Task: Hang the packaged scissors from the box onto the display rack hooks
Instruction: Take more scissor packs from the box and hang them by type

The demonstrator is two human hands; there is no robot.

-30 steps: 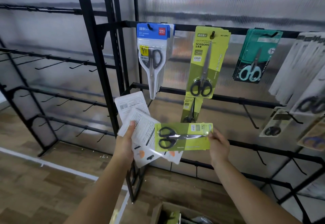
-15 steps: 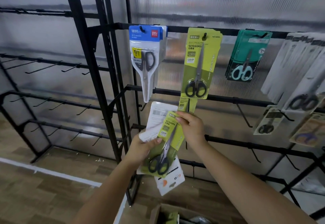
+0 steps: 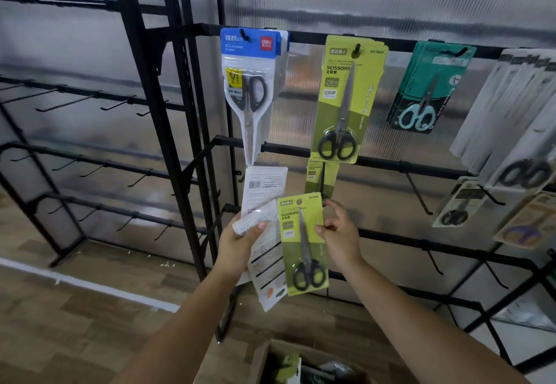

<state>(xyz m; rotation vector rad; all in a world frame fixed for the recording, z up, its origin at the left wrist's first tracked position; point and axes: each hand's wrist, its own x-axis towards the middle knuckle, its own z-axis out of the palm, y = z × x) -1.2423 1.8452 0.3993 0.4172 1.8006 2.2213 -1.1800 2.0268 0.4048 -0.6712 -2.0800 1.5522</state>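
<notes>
My worry is the hang hole missing the hook and the green scissors pack (image 3: 304, 242) dropping, or the loose white packs (image 3: 264, 233) sliding out. At frame centre, my right hand (image 3: 340, 233) pinches the green pack's right edge, fingers curled. My left hand (image 3: 237, 242) grips the white packs, thumb on top. The box (image 3: 270, 362) sits at bottom centre.

Green scissors pack (image 3: 303, 242) turned from flat to upright (handles down), right hand (image 3: 340, 234) shifted onto its right edge
</notes>
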